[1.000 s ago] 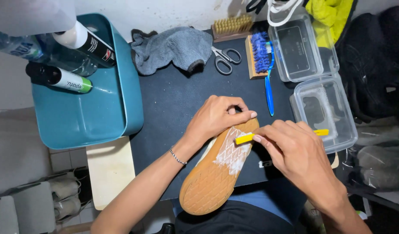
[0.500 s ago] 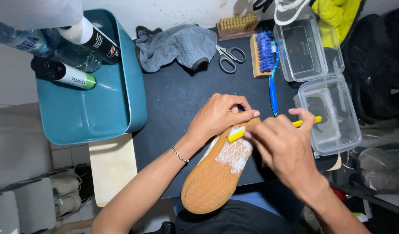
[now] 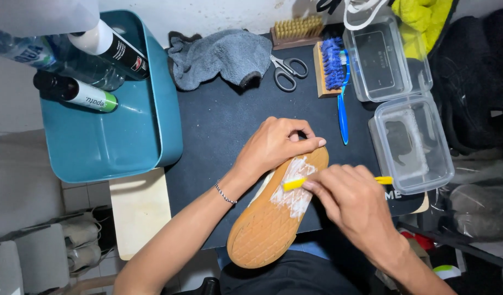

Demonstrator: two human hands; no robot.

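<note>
Scrubbing the sole (image 3: 265,226) looks to be the step in hand: the right hand (image 3: 352,205) has its grip closed on a yellow brush (image 3: 293,184), bristle end pressed into white foam (image 3: 296,192) just left of the fingertips. The left hand (image 3: 273,145), just above, clamps the shoe's toe end sole-up, fingers curled over its edge, above the table (image 3: 224,125). As a judgement, the next stroke calls for a firm hold and short passes toward the bare heel half below-left of the grip.
</note>
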